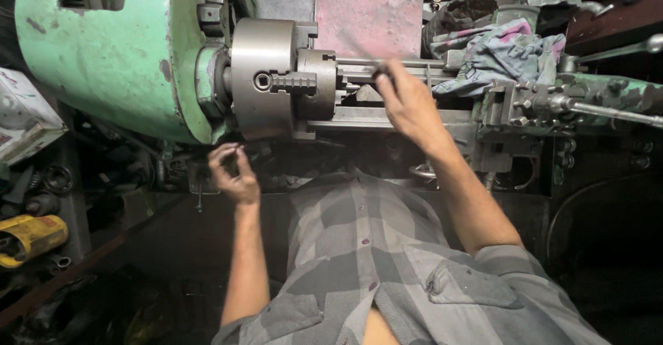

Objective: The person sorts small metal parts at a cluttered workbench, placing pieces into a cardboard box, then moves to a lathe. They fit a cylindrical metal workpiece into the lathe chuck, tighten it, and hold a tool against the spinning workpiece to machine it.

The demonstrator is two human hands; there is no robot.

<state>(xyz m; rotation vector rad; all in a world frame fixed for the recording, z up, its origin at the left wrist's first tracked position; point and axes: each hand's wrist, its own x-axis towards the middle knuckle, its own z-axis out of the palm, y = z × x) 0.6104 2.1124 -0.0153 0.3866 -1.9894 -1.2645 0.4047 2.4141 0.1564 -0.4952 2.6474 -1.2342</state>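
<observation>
**Operator:** Dark, crowded workshop all around, with oily metal parts on the low shelves. Biggest thing I see is the green lathe headstock (117, 62), on the left side of the view.

**Colleague:** And what sits on it?

**Operator:** On its right face is the round steel chuck (266, 79), with a jaw sticking out toward me. In the chuck sits a short grey round workpiece (319, 82). Behind it stands a worn pink metal plate (368, 20). To the right, a crumpled cloth (501, 55), blue-grey with pink, lies on top of the machine, and under it is the tool carriage (539, 103) with its long handles.

**Colleague:** Where are the hands?

**Operator:** My right hand (407, 100) is raised in front of the lathe bed, just right of the workpiece. Its fingers are pinched together on a thin metal rod (359, 58) that runs up and left over the workpiece. The rod is blurred, so I cannot tell if its tip touches anything.

**Colleague:** And the left one?

**Operator:** My left hand (233, 172) is lower, below the chuck, in the dark part under the headstock. The fingers are curled close together. I cannot tell if they hold something; that place is too dark.

**Colleague:** Anything else small?

**Operator:** Far left there is a white box (24, 113), and below it a yellow tool (31, 238) on the shelf.
</observation>
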